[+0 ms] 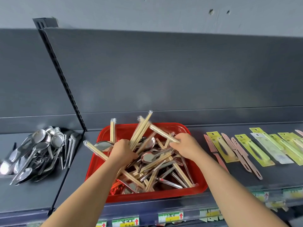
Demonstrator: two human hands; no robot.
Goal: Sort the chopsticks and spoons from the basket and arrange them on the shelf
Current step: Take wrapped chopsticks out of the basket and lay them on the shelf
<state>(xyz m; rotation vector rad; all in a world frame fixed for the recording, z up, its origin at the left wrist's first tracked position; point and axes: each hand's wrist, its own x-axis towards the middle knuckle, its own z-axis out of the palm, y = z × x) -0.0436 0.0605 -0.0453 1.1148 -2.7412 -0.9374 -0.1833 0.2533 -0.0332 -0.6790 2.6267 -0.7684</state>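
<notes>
A red plastic basket [183,193] sits on the dark shelf, filled with wrapped wooden chopstick packs and metal spoons [148,157] lying crisscross. My left hand [123,150] is closed around a bundle of chopstick packs [141,130] that fans upward over the basket's far side. My right hand [186,145] grips one chopstick pack [161,132] by its end, the pack pointing up and left toward the bundle. Both hands are inside the basket area.
A heap of steel spoons [37,149] lies on the shelf section to the left, past a slotted upright [65,86]. To the right lie pink knives [240,150] and yellow-carded packaged items [255,148]. Price tags [170,217] line the shelf's front edge.
</notes>
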